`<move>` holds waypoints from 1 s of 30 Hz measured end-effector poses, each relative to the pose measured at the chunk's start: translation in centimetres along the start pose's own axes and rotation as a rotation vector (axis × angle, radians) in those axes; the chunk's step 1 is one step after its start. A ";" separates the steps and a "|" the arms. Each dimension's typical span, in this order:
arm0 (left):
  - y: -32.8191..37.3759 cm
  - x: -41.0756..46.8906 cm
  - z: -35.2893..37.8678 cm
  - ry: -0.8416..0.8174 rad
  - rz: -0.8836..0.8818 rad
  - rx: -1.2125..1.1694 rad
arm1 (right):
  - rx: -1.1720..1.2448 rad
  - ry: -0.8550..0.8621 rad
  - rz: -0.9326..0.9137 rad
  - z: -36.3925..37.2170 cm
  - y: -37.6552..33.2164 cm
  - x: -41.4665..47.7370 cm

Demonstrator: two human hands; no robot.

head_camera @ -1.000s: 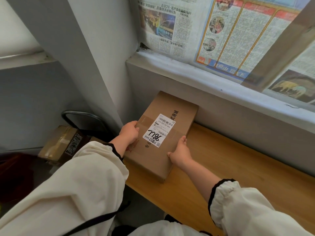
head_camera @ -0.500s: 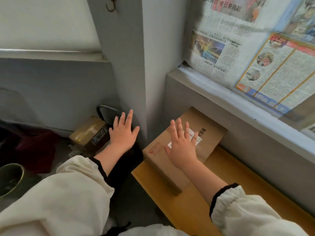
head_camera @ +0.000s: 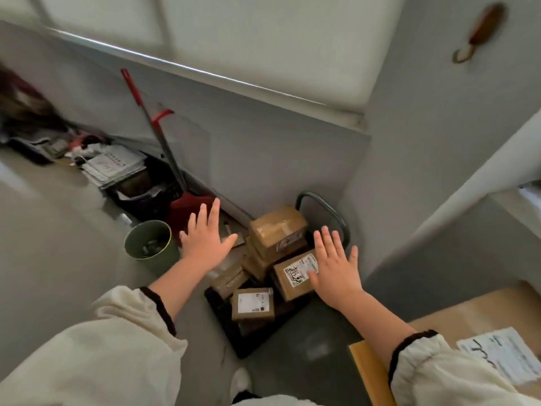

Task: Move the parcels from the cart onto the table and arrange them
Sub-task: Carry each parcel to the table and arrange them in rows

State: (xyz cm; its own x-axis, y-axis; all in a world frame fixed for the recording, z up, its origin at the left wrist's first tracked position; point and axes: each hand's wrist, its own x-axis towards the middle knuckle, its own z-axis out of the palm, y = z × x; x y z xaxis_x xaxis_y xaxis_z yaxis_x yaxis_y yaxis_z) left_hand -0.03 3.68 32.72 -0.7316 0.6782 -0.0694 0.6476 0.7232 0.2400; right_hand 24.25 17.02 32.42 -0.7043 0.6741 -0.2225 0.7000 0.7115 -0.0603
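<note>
A black cart (head_camera: 228, 332) with a curved black handle (head_camera: 328, 205) stands on the floor in the corner, loaded with several brown cardboard parcels. The topmost parcel (head_camera: 276, 227) is taped; a labelled parcel (head_camera: 289, 278) lies below it and a small one (head_camera: 253, 304) nearer me. My left hand (head_camera: 205, 241) hovers open over the cart's left side. My right hand (head_camera: 335, 268) hovers open over the labelled parcel, partly covering it. At the lower right, a flat parcel with a white label (head_camera: 474, 320) lies on the wooden table (head_camera: 366, 373).
A green bin (head_camera: 149, 244) stands left of the cart. A red dustpan with a long handle (head_camera: 187, 209) leans on the grey wall. Papers and clutter (head_camera: 111, 168) lie along the wall further left. A wall corner (head_camera: 409, 200) rises right of the cart.
Both hands have let go of the flat parcel on the table and swung left. My view has turned from the table to the cart, and both open hands are now over its parcels.
</note>
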 end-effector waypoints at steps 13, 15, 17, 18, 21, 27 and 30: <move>-3.2 9.7 7.8 -0.222 -0.046 -0.115 | 0.319 -0.227 0.184 5.2 -1.9 9.9; -2.3 11.2 10.1 -0.295 -0.036 -0.161 | 0.294 -0.286 0.208 6.2 0.6 12.8; -1.4 12.5 12.4 -0.393 -0.029 -0.230 | 0.286 -0.337 0.214 7.4 2.5 16.3; -1.1 13.1 13.7 -0.436 -0.046 -0.263 | 0.279 -0.359 0.205 8.1 3.2 18.2; 0.2 14.9 17.7 -0.510 -0.125 -0.339 | 0.268 -0.421 0.169 10.9 5.1 23.7; 2.3 17.2 25.7 -0.618 -0.284 -0.530 | 0.376 -0.472 0.196 16.7 8.1 32.5; 2.7 17.7 28.9 -0.601 -0.303 -0.556 | 0.418 -0.481 0.192 19.4 8.8 34.8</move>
State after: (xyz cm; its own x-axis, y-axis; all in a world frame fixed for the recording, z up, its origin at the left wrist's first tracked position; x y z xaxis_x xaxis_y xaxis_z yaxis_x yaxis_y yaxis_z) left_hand -5.10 21.42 4.14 -0.5175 0.5345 -0.6682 0.1312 0.8212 0.5553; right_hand 8.17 42.87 5.26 -0.4993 0.5490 -0.6703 0.8629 0.3852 -0.3273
